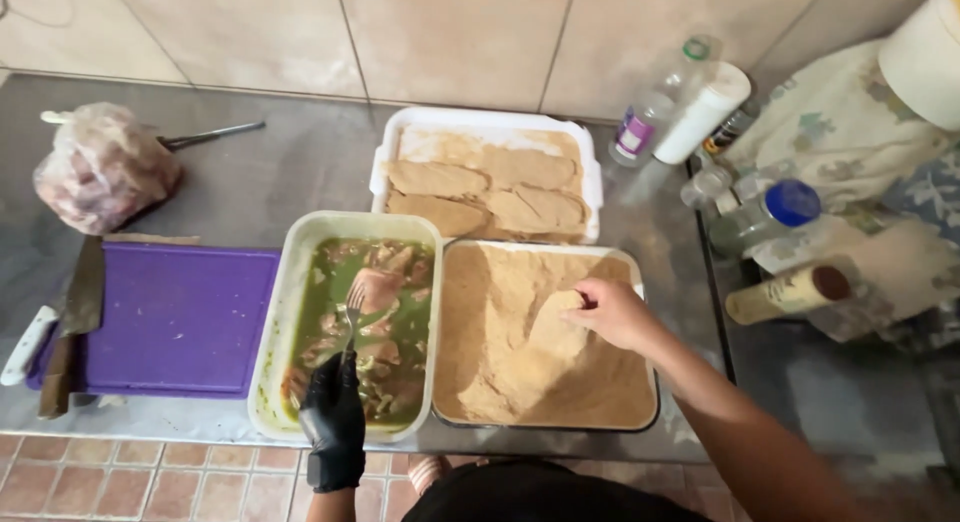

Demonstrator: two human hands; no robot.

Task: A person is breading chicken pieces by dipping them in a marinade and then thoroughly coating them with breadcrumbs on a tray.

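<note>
L hand, black glove, is gripping fork, lifting wet limp fillet over green marinade tub; looks slippery, so fork under its middle. R hand, bare, is pinching breaded cutlet in crumb tray; soft, coating fragile, take by edges.

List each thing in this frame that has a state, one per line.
Left hand: gloved, gripping fork.
Fork: lifting a meat piece over marinade tub.
Right hand: bare, pressing cutlet into crumb tray.
Back tray: holds breaded cutlets.
Knife: lying idle.
Bag: tied shut.
</note>
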